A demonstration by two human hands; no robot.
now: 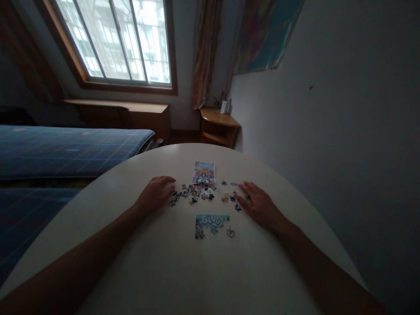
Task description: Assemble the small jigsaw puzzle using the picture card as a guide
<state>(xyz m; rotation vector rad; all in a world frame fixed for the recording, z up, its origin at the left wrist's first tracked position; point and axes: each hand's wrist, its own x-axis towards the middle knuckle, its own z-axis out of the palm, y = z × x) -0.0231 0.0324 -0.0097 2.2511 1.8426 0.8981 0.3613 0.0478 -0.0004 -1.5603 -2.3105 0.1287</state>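
Observation:
My left hand (157, 191) rests on the table with its fingers stretched out, at the left edge of a heap of loose jigsaw pieces (194, 190). My right hand (260, 204) lies on the other side, fingers apart, the fingertips close to a few scattered puzzle pieces (225, 198); whether they touch any I cannot tell. Nearer to me is a partly joined puzzle section (213, 221) with blue along its top and the word "BLUEY". One separate piece (230, 232) sits at its lower right. Behind the heap lies a colourful picture sheet or packet (204, 172).
The pale round table (170, 271) reaches out in front of me. A plaid-covered bed (72, 151) stands to the left, and a wall (344, 144) runs along the right. Beyond the table are a small corner shelf (218, 117), a desk (144, 106) and a barred window (121, 39).

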